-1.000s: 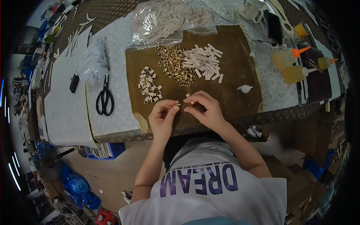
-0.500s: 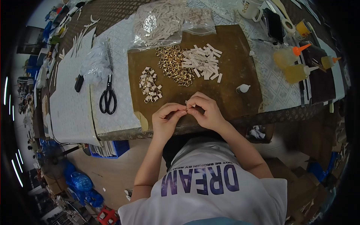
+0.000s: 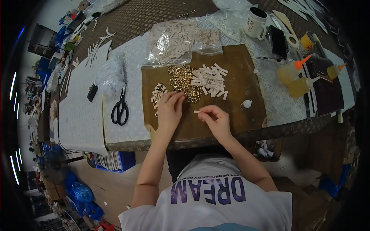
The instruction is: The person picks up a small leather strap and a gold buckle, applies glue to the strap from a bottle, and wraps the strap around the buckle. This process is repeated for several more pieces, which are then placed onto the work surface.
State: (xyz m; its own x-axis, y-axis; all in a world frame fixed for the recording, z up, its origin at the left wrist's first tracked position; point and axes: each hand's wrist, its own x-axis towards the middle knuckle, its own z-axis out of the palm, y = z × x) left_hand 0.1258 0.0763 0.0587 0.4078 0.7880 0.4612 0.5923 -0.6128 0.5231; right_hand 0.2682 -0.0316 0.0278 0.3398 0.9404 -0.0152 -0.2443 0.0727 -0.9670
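My right hand (image 3: 216, 122) pinches a short whitish strip (image 3: 197, 111) between thumb and forefinger, above the brown mat (image 3: 239, 88). At the near left edge of a heap of small gold metal rings (image 3: 181, 79) is my left hand (image 3: 169, 111). Its thumb and fingers are drawn together there, and what they grip, if anything, is hidden. Just right of the rings lies a pile of loose whitish strips (image 3: 210, 79). Partly covered by my left hand is a smaller group of gold rings with strips folded on them (image 3: 158, 92).
Clear bags (image 3: 169, 40) of strips lie behind the mat. Black scissors (image 3: 120, 111) rest to the left. A small white-topped container (image 3: 246, 104) stands on the mat. On the right are glue bottles (image 3: 300, 87), a phone (image 3: 277, 41) and a mug (image 3: 256, 23).
My hands were together at the mat's near edge and have parted. The left moved forward to the rings; the right moved slightly right and now shows a strip. The camera view has shifted.
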